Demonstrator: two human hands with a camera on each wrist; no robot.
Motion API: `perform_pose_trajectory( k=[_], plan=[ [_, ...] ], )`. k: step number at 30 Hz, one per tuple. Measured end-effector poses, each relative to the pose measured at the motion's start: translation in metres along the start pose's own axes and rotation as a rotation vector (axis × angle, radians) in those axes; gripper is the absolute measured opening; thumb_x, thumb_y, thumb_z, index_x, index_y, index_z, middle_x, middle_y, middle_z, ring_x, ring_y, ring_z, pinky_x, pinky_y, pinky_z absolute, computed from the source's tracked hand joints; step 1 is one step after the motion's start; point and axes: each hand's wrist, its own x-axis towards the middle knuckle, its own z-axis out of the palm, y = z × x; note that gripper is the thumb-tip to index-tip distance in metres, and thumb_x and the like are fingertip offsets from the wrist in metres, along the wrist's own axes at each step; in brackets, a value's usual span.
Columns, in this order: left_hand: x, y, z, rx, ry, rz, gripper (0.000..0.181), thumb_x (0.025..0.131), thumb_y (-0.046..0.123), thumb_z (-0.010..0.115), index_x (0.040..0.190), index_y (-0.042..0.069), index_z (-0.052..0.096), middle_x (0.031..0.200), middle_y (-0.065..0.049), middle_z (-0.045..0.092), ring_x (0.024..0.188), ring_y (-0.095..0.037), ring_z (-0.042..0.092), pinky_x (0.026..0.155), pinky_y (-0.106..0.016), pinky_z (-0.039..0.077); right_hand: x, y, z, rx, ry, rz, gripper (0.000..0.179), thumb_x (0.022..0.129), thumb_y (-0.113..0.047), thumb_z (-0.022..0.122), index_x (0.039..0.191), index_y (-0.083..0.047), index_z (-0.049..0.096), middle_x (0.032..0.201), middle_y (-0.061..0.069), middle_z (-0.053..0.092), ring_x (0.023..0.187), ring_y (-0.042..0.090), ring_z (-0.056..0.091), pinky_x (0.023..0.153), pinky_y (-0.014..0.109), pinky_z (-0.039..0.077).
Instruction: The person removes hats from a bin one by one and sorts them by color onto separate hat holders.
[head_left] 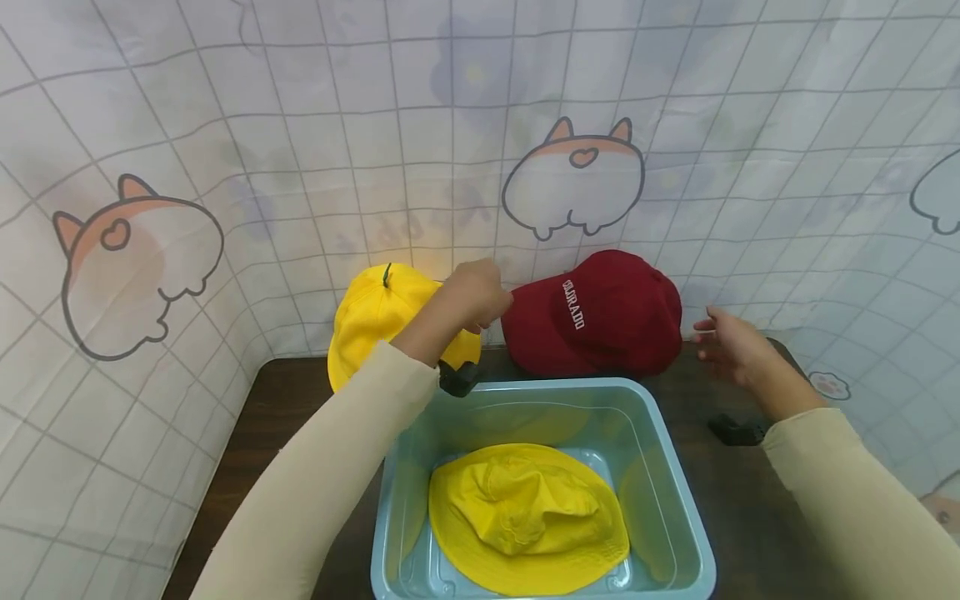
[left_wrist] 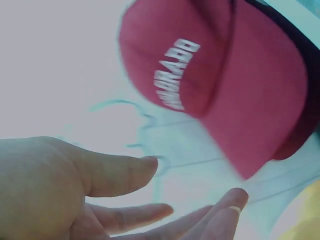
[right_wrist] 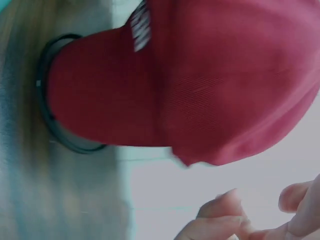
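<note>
A dark red baseball cap (head_left: 611,312) with white "COLORADO" lettering stands behind the tub, its brim pointing left. My left hand (head_left: 476,293) is raised by the brim's tip, over the yellow cap (head_left: 378,312). In the left wrist view its thumb and fingers (left_wrist: 122,175) are spread with nothing between them, just off the red brim. To the right of the red cap is my right hand (head_left: 735,346), fingers loosely bent toward the crown and apart from it. In the right wrist view those fingers (right_wrist: 220,215) hold nothing.
A light blue plastic tub (head_left: 678,492) stands at the front of the dark wooden table (head_left: 258,417). Inside it lies a yellow bucket hat (head_left: 525,517). A white grid-patterned cloth (head_left: 315,125) with cartoon prints hangs close behind and at both sides. A thin dark loop (right_wrist: 41,90) lies around the red brim.
</note>
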Motion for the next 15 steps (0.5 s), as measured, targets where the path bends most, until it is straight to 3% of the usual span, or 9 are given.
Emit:
perform_pose_trajectory(
  k=[4, 7, 12, 15],
  plan=[
    [-0.036, 0.0, -0.013, 0.144, 0.076, 0.111, 0.037, 0.103, 0.02, 0.052, 0.136, 0.004, 0.054, 0.128, -0.011, 0.062, 0.091, -0.023, 0.058, 0.081, -0.034, 0.054, -0.026, -0.029, 0.001, -0.13, 0.085, -0.133, 0.079, 0.107, -0.058, 0.018, 0.158, 0.003, 0.022, 0.13, 0.011, 0.047, 0.081, 0.01, 0.056, 0.074, 0.028, 0.054],
    [-0.063, -0.009, -0.015, 0.187, 0.109, 0.179, 0.037, 0.105, 0.027, 0.053, 0.137, 0.008, 0.057, 0.132, -0.007, 0.065, 0.103, -0.023, 0.06, 0.088, -0.038, 0.054, -0.047, -0.051, 0.007, -0.176, 0.143, -0.23, 0.075, 0.106, -0.06, 0.024, 0.152, -0.001, 0.028, 0.132, 0.015, 0.046, 0.079, 0.013, 0.054, 0.069, 0.029, 0.053],
    [-0.104, -0.033, -0.007, 0.218, 0.144, 0.254, 0.029, 0.104, 0.03, 0.059, 0.125, 0.01, 0.064, 0.099, -0.001, 0.071, 0.084, -0.019, 0.063, 0.077, -0.035, 0.055, -0.084, -0.081, 0.027, -0.27, 0.175, -0.348, 0.054, 0.103, -0.063, 0.037, 0.13, -0.016, 0.041, 0.116, 0.008, 0.05, 0.074, 0.017, 0.055, 0.067, 0.031, 0.051],
    [-0.122, -0.052, 0.0, 0.234, 0.177, 0.281, 0.031, 0.103, 0.029, 0.061, 0.126, 0.007, 0.064, 0.087, 0.0, 0.069, 0.073, -0.016, 0.061, 0.07, -0.032, 0.053, -0.106, -0.093, 0.043, -0.358, 0.146, -0.406, 0.055, 0.103, -0.061, 0.041, 0.132, -0.015, 0.042, 0.112, 0.01, 0.053, 0.075, 0.02, 0.057, 0.067, 0.031, 0.051]
  ],
)
